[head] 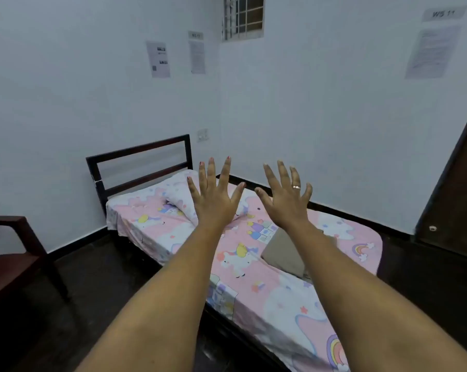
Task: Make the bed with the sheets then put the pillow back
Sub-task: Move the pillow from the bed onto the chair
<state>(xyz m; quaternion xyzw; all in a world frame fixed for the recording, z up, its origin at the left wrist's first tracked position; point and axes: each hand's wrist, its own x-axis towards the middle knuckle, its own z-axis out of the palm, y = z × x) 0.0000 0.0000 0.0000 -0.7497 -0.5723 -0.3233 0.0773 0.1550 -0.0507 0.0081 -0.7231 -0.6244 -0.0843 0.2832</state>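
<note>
A single bed stands in the room's corner, its dark headboard (139, 163) against the far wall. A pink unicorn-print sheet (275, 294) covers the mattress. A pillow (178, 200) in matching print lies near the head end, partly behind my left hand. A folded beige cloth (283, 253) lies mid-bed, partly hidden by my right forearm. My left hand (214, 196) and my right hand (287, 198) are both raised in the air above the bed, backs toward me, fingers spread wide, holding nothing. A ring sits on my right hand.
A dark wooden chair (17, 253) stands at the left. A brown door (455, 200) is at the right edge. Papers are stuck on the white walls, and a barred window (243, 17) sits high up. Dark floor (100, 285) lies between chair and bed.
</note>
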